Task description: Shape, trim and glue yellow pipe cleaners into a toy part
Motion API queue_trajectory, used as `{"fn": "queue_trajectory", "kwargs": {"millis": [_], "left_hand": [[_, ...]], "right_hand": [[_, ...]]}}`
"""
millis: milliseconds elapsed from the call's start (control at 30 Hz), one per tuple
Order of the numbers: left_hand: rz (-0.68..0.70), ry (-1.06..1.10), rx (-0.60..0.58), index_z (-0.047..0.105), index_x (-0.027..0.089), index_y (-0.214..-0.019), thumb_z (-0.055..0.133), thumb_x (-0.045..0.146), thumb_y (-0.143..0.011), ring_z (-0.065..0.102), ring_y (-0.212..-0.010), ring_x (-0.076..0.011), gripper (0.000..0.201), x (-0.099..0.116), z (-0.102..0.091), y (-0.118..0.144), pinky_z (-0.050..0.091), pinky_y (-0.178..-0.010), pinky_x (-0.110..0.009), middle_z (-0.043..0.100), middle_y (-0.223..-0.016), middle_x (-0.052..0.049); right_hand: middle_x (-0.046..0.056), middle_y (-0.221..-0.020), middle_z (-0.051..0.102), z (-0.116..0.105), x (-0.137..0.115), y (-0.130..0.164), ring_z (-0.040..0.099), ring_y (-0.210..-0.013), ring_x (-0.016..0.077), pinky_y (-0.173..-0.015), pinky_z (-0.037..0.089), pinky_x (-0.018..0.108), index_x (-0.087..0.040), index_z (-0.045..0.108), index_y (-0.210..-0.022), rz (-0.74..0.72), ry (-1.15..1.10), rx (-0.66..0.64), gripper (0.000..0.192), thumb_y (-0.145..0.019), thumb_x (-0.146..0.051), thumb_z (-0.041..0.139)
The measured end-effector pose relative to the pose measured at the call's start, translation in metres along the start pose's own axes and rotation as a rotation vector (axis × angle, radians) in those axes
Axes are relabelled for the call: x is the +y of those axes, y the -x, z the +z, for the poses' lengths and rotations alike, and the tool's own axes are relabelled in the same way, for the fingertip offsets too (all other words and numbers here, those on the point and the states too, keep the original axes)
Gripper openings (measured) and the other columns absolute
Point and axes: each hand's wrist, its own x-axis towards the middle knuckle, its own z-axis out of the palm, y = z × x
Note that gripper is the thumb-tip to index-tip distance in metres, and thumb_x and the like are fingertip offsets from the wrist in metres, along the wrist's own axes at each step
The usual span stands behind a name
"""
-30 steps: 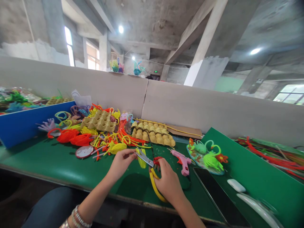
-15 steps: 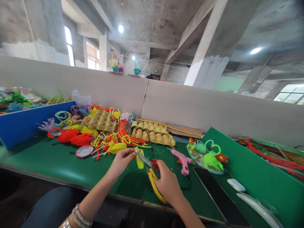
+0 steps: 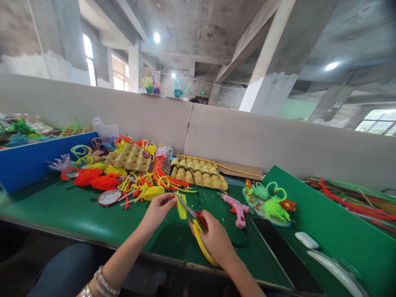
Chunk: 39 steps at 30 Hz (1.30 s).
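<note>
My left hand (image 3: 160, 209) pinches the top of a small yellow pipe-cleaner bundle (image 3: 182, 211), which hangs over the green table. In my right hand (image 3: 213, 237) is a pair of scissors (image 3: 191, 211) with yellow and red handles. Their blades point up and left, with the tips at the bundle's upper end beside my left fingertips. Whether the blades are biting into a strand is too small to tell. Tiny yellow scraps lie on the table behind the bundle.
Left lies a heap of red and yellow pipe cleaners (image 3: 93, 177) with an egg tray (image 3: 131, 157); another egg tray (image 3: 198, 175) sits behind my hands. To the right are a pink glue gun (image 3: 237, 210), pipe-cleaner swans (image 3: 276, 209), a phone (image 3: 284, 255) and a green divider (image 3: 328, 214).
The scissors' handles have spread, and more of the red one shows. My right hand has shifted slightly; my left hand keeps its pinch on the yellow bundle.
</note>
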Motion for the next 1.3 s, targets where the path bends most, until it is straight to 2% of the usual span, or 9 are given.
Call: {"fn": "queue_trajectory", "kwargs": {"millis": [433, 767, 1100, 1300], "left_hand": [[-0.03, 0.048, -0.007, 0.07, 0.016, -0.071, 0.071, 0.04, -0.057, 0.057, -0.066, -0.0162, 0.027, 0.0023, 0.0016, 0.0004, 0.047, -0.069, -0.029, 0.067, -0.066, -0.001], [-0.005, 0.003, -0.012, 0.069, 0.015, -0.074, 0.068, 0.039, -0.06, 0.059, -0.066, -0.017, 0.028, 0.0014, 0.0002, 0.0004, 0.048, -0.07, -0.031, 0.067, -0.067, -0.002], [0.027, -0.044, -0.026, 0.069, 0.014, -0.075, 0.065, 0.037, -0.064, 0.06, -0.067, -0.0176, 0.026, 0.0018, -0.0039, -0.001, 0.048, -0.069, -0.03, 0.067, -0.068, -0.002], [0.06, -0.089, -0.02, 0.069, 0.014, -0.076, 0.063, 0.039, -0.065, 0.061, -0.068, -0.0192, 0.028, -0.0031, -0.0057, -0.004, 0.048, -0.068, -0.031, 0.068, -0.07, -0.004]], "right_hand": [[0.0, -0.069, 0.058, 0.0013, -0.0012, -0.0003, 0.051, -0.061, 0.0162, -0.054, 0.034, 0.024, -0.023, 0.038, -0.067, 0.031, -0.054, -0.042, 0.023, -0.077, -0.04, 0.05], [0.0, -0.066, 0.054, -0.0013, -0.0055, -0.0004, 0.047, -0.059, 0.0146, -0.052, 0.031, 0.023, -0.023, 0.034, -0.064, 0.034, -0.093, -0.067, 0.027, -0.078, -0.041, 0.048], [-0.001, -0.062, 0.053, -0.0009, -0.0011, -0.002, 0.042, -0.056, 0.0134, -0.052, 0.029, 0.023, -0.023, 0.032, -0.063, 0.015, -0.013, -0.054, 0.029, -0.078, -0.043, 0.048], [-0.001, -0.061, 0.055, -0.0042, -0.0005, -0.0017, 0.046, -0.056, 0.0144, -0.051, 0.029, 0.023, -0.024, 0.033, -0.062, 0.016, 0.028, -0.035, 0.031, -0.078, -0.045, 0.049]]}}
